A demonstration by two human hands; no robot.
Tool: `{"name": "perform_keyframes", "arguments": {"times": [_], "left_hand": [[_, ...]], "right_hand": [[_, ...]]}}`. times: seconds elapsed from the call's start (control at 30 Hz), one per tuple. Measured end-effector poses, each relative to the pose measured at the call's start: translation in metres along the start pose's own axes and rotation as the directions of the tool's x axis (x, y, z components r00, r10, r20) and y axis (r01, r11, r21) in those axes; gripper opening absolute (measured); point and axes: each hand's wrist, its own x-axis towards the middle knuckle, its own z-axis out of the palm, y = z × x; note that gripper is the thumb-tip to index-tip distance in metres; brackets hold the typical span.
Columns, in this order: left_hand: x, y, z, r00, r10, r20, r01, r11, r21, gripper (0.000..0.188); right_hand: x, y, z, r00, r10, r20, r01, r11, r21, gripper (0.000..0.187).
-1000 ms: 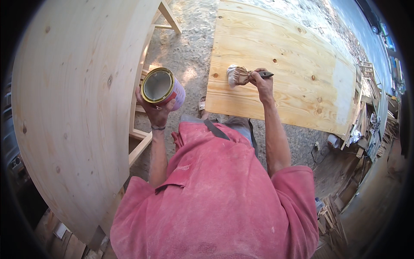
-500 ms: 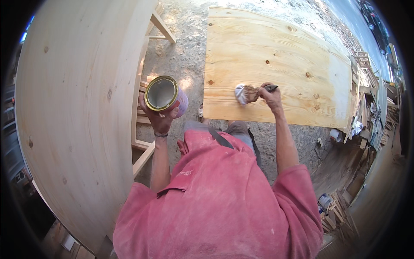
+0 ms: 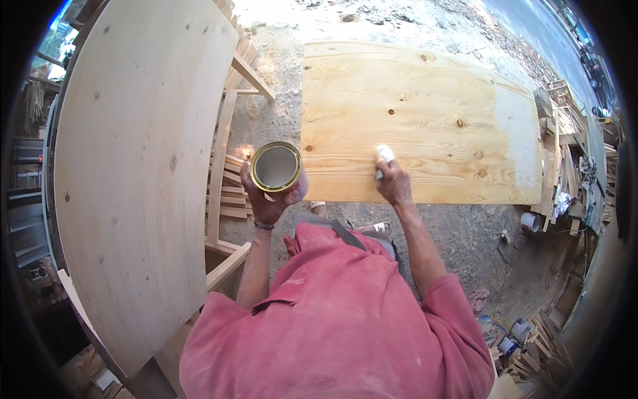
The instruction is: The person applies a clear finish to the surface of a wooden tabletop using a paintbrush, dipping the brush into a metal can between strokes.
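Observation:
My left hand (image 3: 268,205) is wrapped round a round paint can (image 3: 300,185) with a gold rim, its top uncovered and a pale liquid inside. In my right hand (image 3: 397,182) is a paintbrush (image 3: 384,154) with white-coated bristles, over the near half of a wooden panel (image 3: 425,86). Whether the bristles touch the wood I cannot tell. Most of that panel looks yellowish and wet with dark knots, while a strip at its right end is paler. The can is held left of the panel's near left corner.
At the left a second, paler wooden panel (image 3: 139,153) rests on a timber frame (image 3: 226,266). Stacked wood strips (image 3: 232,193) lie below it. Scrap wood (image 3: 541,342) and several tins (image 3: 522,329) lie at the lower right. A white bucket (image 3: 530,221) stands by the panel's right end.
The brush has turned so its bristles point away from me, and my right hand has moved slightly left and nearer. The can has shifted right and nearer. My view has tilted too.

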Motion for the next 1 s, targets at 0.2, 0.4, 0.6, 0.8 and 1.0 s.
{"name": "perform_keyframes", "arguments": {"times": [0.2, 0.4, 0.6, 0.8, 1.0], "left_hand": [[-0.022, 0.003, 0.086, 0.997, 0.027, 0.077, -0.028, 0.999, 0.016, 0.125], [-0.060, 0.022, 0.188, 0.981, 0.108, 0.162, -0.117, 0.992, 0.046, 0.122], [-0.087, 0.047, 0.303, 0.886, 0.242, 0.395, -0.277, 0.960, 0.034, 0.118], [-0.099, 0.099, 0.398, 0.615, 0.377, 0.692, -0.378, 0.912, -0.161, 0.133], [-0.118, 0.092, 0.464, 0.582, 0.497, 0.644, -0.380, 0.866, -0.325, 0.135]], "right_hand": [[-0.091, 0.058, -0.030, 0.873, 0.474, 0.114, -0.372, 0.497, 0.784, 0.014], [-0.160, 0.143, -0.135, 0.572, 0.820, 0.035, -0.237, 0.124, 0.964, 0.017], [-0.197, 0.165, -0.235, 0.604, 0.650, -0.461, 0.130, 0.491, 0.862, 0.017], [-0.211, 0.158, -0.277, 0.654, 0.358, -0.666, 0.395, 0.589, 0.705, 0.020], [-0.240, 0.214, -0.333, 0.852, 0.280, -0.442, 0.156, 0.670, 0.725, 0.018]]}}
